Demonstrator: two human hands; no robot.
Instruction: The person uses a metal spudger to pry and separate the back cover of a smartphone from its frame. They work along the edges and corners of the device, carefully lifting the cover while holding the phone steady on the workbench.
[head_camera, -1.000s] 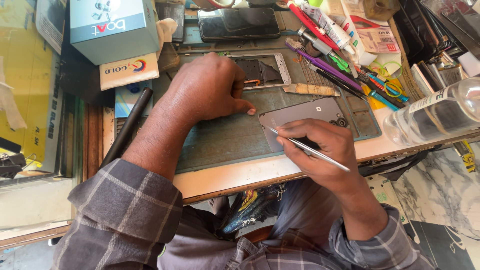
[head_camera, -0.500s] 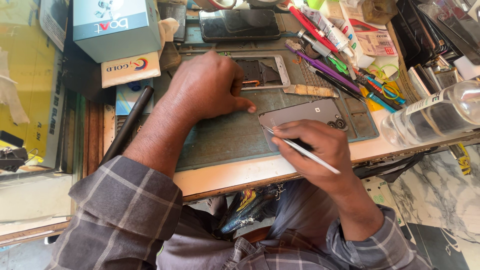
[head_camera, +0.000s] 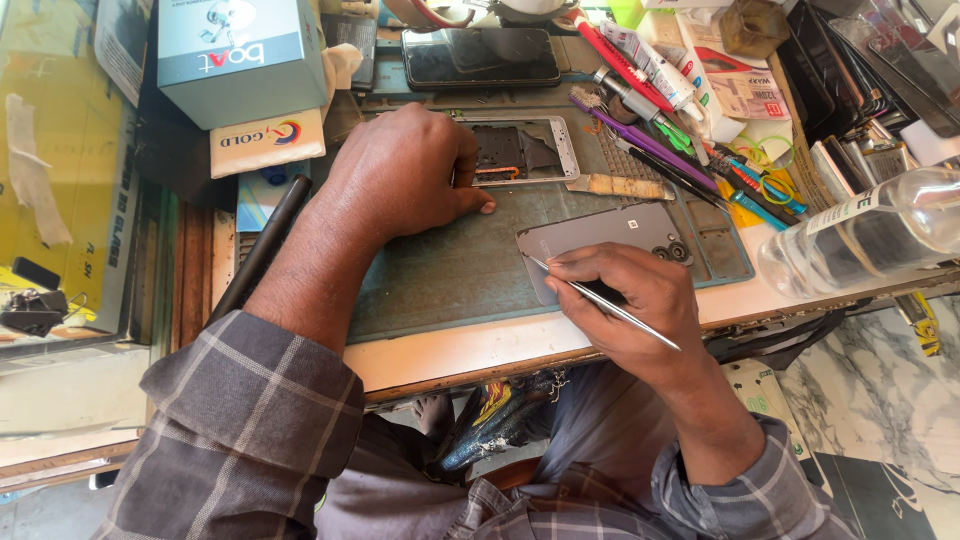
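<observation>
My right hand (head_camera: 630, 300) grips thin metal tweezers (head_camera: 600, 300), their tip touching the left edge of a grey phone back cover (head_camera: 610, 235) that lies camera side up on a green work mat (head_camera: 440, 275). My left hand (head_camera: 405, 175) rests fist-like on the mat, its fingers touching an opened phone frame (head_camera: 520, 150) with exposed internals. A flat metal pry blade (head_camera: 620, 186) lies between the frame and the cover.
A dark phone (head_camera: 480, 58) lies at the back. Boxes (head_camera: 240, 60) stack at the back left, a black rod (head_camera: 265, 245) lies left of the mat. Pens and tools (head_camera: 680, 130) crowd the right, beside a clear plastic bottle (head_camera: 870, 235). The table edge (head_camera: 480, 350) is near my lap.
My right hand has shifted the tweezers slightly, bringing the tip against the cover's left edge. My left hand stays on the phone frame.
</observation>
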